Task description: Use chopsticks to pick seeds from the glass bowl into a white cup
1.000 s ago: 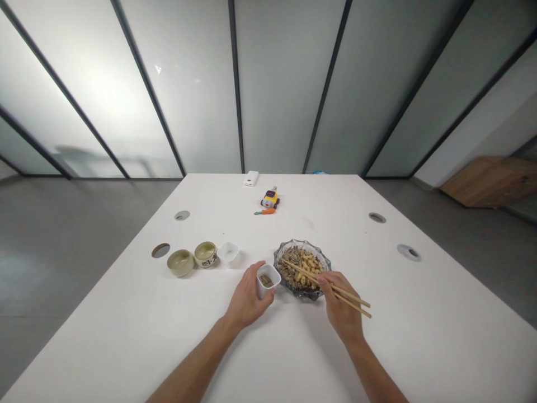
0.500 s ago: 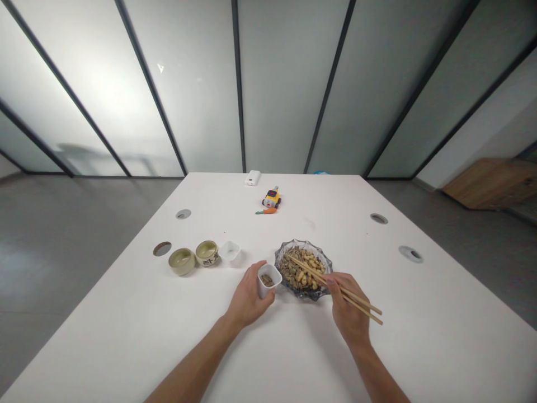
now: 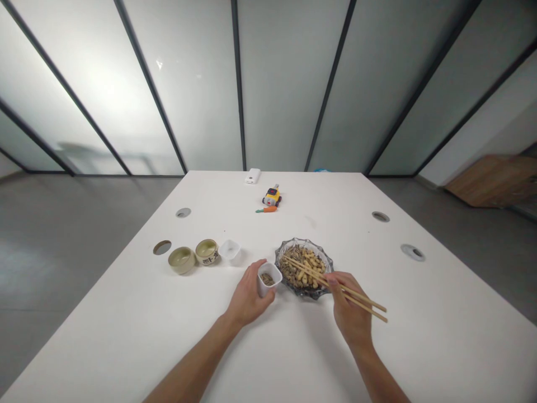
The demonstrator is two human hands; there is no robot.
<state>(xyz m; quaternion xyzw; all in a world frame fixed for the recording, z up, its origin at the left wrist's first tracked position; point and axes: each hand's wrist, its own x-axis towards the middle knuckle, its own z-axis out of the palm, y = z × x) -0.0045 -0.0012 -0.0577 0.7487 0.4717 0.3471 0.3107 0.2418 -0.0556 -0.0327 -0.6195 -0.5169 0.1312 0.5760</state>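
My left hand (image 3: pixel 250 295) grips a small white cup (image 3: pixel 263 290) by its sides, and some sunflower seeds (image 3: pixel 267 279) lie in its bottom. Right beside the cup stands a scalloped glass bowl (image 3: pixel 312 295). It holds striped sunflower seeds (image 3: pixel 289 273) on the left and peanuts in the shell (image 3: pixel 315 264) on the right. My right hand (image 3: pixel 350 305) is closed around a pair of wooden chopsticks (image 3: pixel 363 298). Their tips rest among the sunflower seeds in the bowl; whether they pinch a seed is too small to tell.
Two green ceramic cups (image 3: pixel 182 261) and another white cup (image 3: pixel 230 253) stand in a row on the left. Farther back on the white table (image 3: pixel 251 358) are a yellow toy car (image 3: pixel 272 196), a toy carrot (image 3: pixel 267 210) and a white device (image 3: pixel 252 176). Round cable holes (image 3: pixel 413 252) pierce both sides.
The chopsticks have shifted slightly, with their rear ends farther right and a little higher and the tips still over the seeds. My left hand keeps the white cup in place.
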